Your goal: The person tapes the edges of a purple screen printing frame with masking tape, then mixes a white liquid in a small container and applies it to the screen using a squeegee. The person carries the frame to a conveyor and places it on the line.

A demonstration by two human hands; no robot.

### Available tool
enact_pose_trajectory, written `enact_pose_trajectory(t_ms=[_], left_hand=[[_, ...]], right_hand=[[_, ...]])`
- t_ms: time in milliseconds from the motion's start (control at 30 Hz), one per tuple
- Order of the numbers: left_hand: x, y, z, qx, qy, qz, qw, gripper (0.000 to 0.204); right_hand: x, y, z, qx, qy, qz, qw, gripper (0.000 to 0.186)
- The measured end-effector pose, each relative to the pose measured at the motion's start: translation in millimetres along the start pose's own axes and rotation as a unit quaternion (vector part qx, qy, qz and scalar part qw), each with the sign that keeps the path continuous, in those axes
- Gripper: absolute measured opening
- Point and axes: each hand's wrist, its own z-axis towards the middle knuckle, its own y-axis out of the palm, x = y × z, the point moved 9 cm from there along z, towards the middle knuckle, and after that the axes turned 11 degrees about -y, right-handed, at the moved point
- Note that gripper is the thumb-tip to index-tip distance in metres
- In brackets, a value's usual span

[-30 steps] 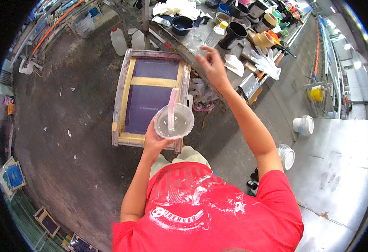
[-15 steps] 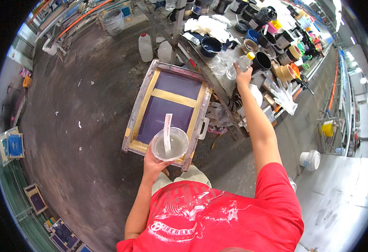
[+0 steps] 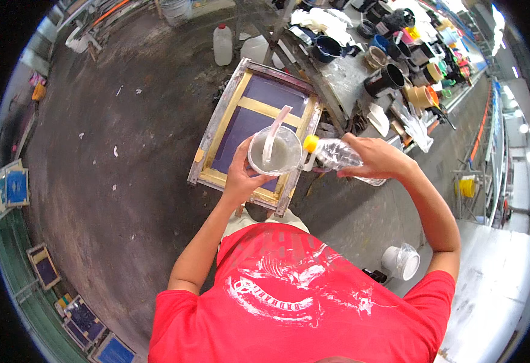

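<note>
My left hand (image 3: 244,176) is closed around a clear plastic tub (image 3: 291,158) that holds a greyish substance. A pale flat stick (image 3: 275,134) stands tilted in the tub, its upper end above the rim. In my right hand (image 3: 371,158) is a clear plastic bottle (image 3: 340,153), tipped onto its side. The bottle's yellow cap (image 3: 311,143) points left and lies close by the tub's right rim; whether they touch I cannot tell. Beneath the tub is a wooden-framed printing screen (image 3: 238,134) with dark purple mesh and yellow tape along its edges.
A worktable (image 3: 345,79) at the upper right carries several tubs, pots and rags. A white jug (image 3: 222,46) with a red cap stands on the floor beyond the screen. At my right is a white bucket (image 3: 400,262). Several small framed screens lean at far left.
My right hand has brought the bottle from the table back toward the tub and tipped it sideways. The tub in my left hand has moved up and slightly right in view.
</note>
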Motion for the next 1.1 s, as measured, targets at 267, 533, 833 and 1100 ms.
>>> enact_pose_trajectory(t_ms=[267,533,833,1100], left_hand=[[1,27,-16,-0.032,0.073,0.101,0.992,0.093],[8,34,-28,-0.047,0.082,0.133,0.987,0.095],[4,32,-25,-0.035,0.089,0.1,0.99,0.094],[2,47,-7,-0.056,0.047,0.063,0.995,0.093]], right_hand=[[-73,-16,5,-0.081,-0.005,-0.257,0.963,0.06],[-88,-18,20,-0.133,-0.008,-0.299,0.945,0.054],[-82,-25,15,-0.109,-0.01,-0.298,0.948,0.055],[-40,-31,-19,-0.024,0.015,-0.212,0.977,0.06]])
